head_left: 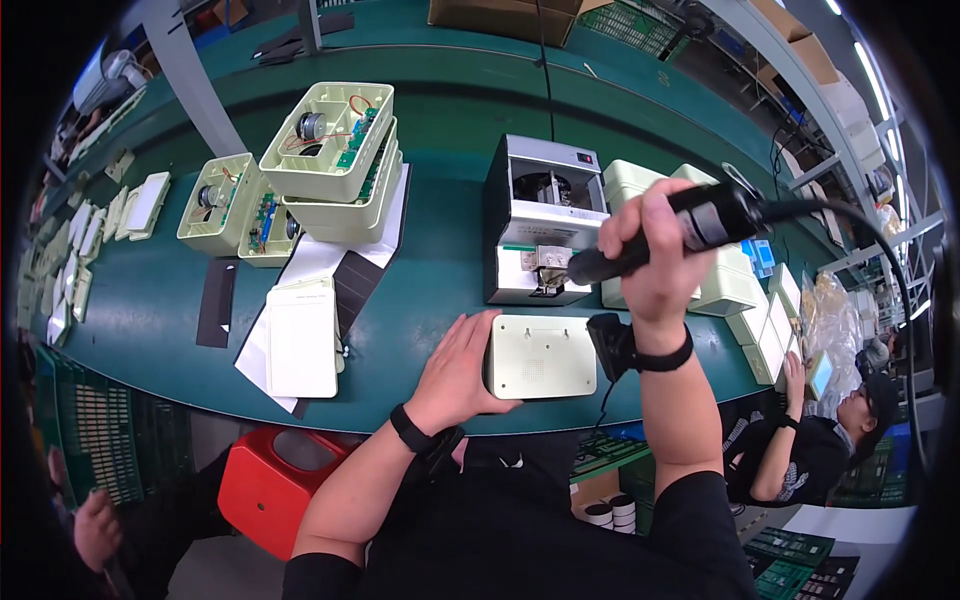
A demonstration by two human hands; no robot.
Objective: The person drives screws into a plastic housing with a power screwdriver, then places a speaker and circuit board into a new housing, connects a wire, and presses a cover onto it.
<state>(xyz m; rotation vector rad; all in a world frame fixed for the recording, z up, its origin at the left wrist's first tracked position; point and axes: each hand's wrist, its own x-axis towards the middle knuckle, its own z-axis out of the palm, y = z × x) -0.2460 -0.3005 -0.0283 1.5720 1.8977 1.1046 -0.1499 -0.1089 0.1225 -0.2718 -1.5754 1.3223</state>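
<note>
A closed cream plastic box [545, 358] lies in front of me at the table's near edge, with corner holes and two keyhole slots on its upper face. My left hand [460, 365] is closed around its left side, thumb at the near edge. My right hand [658, 250] grips a black electric screwdriver [715, 215], raised and tilted with its cable running off to the right. The screwdriver's tip is at the front of a screw feeder machine [545, 225], beside its small metal outlet. Whether the tip touches the outlet, I cannot tell.
Open cream housings [325, 145] with speakers, wires and green boards stand at the back left. A white panel [303, 340] lies on sheets nearer me. Several cream boxes [725, 285] line the right. A red stool [270, 490] stands below. Another person [810, 440] works at right.
</note>
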